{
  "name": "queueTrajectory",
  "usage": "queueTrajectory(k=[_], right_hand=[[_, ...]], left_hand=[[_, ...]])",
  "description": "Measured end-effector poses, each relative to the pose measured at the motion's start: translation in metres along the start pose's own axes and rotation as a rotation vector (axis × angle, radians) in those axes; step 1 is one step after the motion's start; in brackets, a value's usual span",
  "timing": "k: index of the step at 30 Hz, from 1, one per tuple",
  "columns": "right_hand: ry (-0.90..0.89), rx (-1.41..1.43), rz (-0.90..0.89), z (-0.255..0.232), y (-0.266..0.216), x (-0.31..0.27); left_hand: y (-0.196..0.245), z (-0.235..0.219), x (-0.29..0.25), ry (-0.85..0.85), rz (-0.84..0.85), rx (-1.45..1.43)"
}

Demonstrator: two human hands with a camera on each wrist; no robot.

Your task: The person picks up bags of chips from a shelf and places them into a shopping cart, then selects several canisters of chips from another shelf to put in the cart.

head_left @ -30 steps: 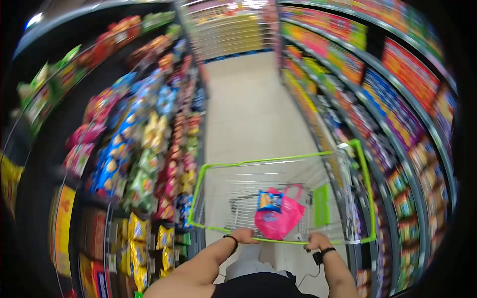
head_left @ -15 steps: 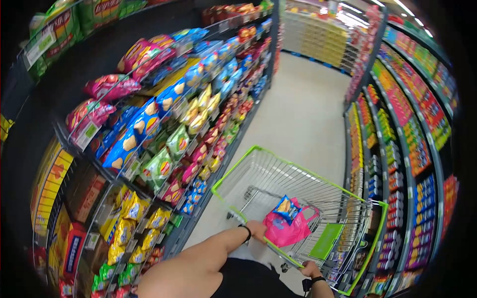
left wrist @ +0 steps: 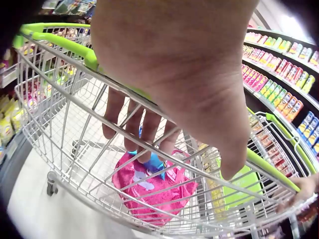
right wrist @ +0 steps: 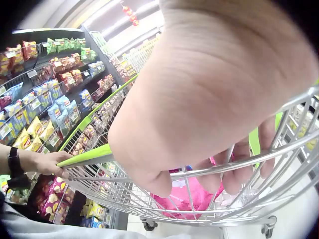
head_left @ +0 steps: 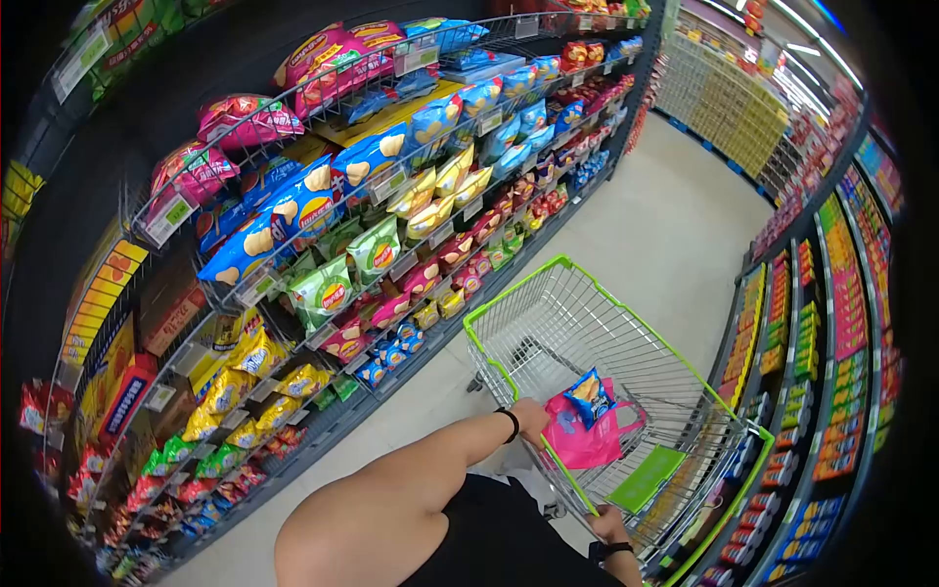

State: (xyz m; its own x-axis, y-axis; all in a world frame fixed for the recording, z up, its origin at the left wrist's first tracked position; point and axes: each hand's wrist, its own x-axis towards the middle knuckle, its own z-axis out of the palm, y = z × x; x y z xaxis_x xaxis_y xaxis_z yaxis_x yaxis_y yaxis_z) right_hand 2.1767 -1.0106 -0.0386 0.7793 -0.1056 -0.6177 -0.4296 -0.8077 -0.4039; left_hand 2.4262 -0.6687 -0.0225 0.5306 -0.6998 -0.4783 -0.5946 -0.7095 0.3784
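Note:
A wire shopping cart (head_left: 562, 261) with a green rim stands before me. My left hand (head_left: 531, 421) holds its near rail, fingers draped over the bar and thumb on the near side, as the left wrist view shows. Farther right along the same rail, my right hand (head_left: 608, 524) grips the bar with its fingers bent over it. Inside the basket lies a pink bag (head_left: 582, 445) with loop handles, and a blue snack packet (head_left: 589, 397) rests on top of it. Near the right hand, a green panel (head_left: 648, 479) is fixed to the cart.
On the left, a shelf rack (head_left: 342, 391) runs close by, full of chip bags (head_left: 377, 249) and smaller yellow packets (head_left: 230, 391). Another stocked shelf (head_left: 831, 391) stands along the right side. Pale floor (head_left: 675, 205) stretches ahead between them toward stacked goods (head_left: 729, 88).
The view has swung left, so the left shelf fills more of it and the aisle lies farther right. Both hands have stayed on the cart rail; the bag and packet still lie in the basket.

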Motion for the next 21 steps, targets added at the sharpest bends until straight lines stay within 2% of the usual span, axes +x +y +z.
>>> queueTrajectory(k=[2, 6, 9, 14, 17, 21], right_hand=[[-0.011, 0.037, 0.019, -0.027, 0.001, 0.021], [-0.065, -0.063, -0.011, -0.075, 0.019, 0.066], [-0.053, -0.057, -0.062, -0.107, 0.042, 0.101], [-0.080, -0.183, -0.089, -0.168, 0.059, 0.151], [-0.080, -0.126, -0.080, -0.195, 0.078, 0.182], [-0.045, -0.182, -0.063, -0.236, 0.072, 0.199]], left_hand=[[-0.001, -0.009, 0.022, 0.049, -0.012, -0.004], [0.012, -0.044, 0.052, -0.058, -0.077, -0.024], [0.022, -0.062, 0.072, -0.023, -0.114, -0.061], [0.027, -0.056, 0.125, 0.028, -0.137, -0.121], [0.032, -0.061, 0.147, 0.039, -0.163, -0.136], [0.042, -0.065, 0.170, 0.033, -0.168, -0.172]])
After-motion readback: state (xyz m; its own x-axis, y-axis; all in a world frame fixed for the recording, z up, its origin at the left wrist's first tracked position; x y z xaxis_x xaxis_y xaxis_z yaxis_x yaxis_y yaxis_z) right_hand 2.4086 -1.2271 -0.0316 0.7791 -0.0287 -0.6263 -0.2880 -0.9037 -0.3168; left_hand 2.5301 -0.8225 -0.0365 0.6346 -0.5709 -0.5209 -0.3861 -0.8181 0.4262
